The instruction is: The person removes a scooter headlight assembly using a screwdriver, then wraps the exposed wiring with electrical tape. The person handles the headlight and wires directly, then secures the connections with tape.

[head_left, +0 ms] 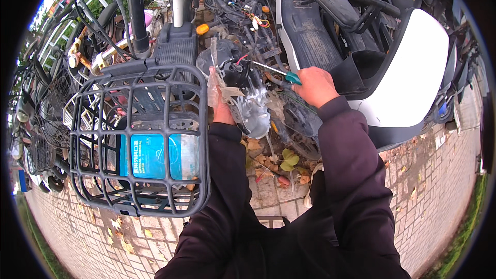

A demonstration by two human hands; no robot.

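Observation:
My left hand (223,108) grips a broken headlight (253,112) from its left side, with the fingers partly hidden behind it. The lamp has a silvery reflector, a dark part at its top and torn clear plastic around it. A short red wire (241,59) sticks out near that dark part. In my right hand (318,87), closed around the green handle, is a screwdriver (276,70). Its thin metal shaft points left toward the top of the headlight; whether the tip touches anything, I cannot tell.
A black basket (204,175) with a blue-and-white box (155,155) inside stands close on the left. On the right is a white scooter body (413,72). Loose coloured wires (256,20) and stripped frames lie ahead. Fallen leaves (289,160) dot the brick paving (413,196).

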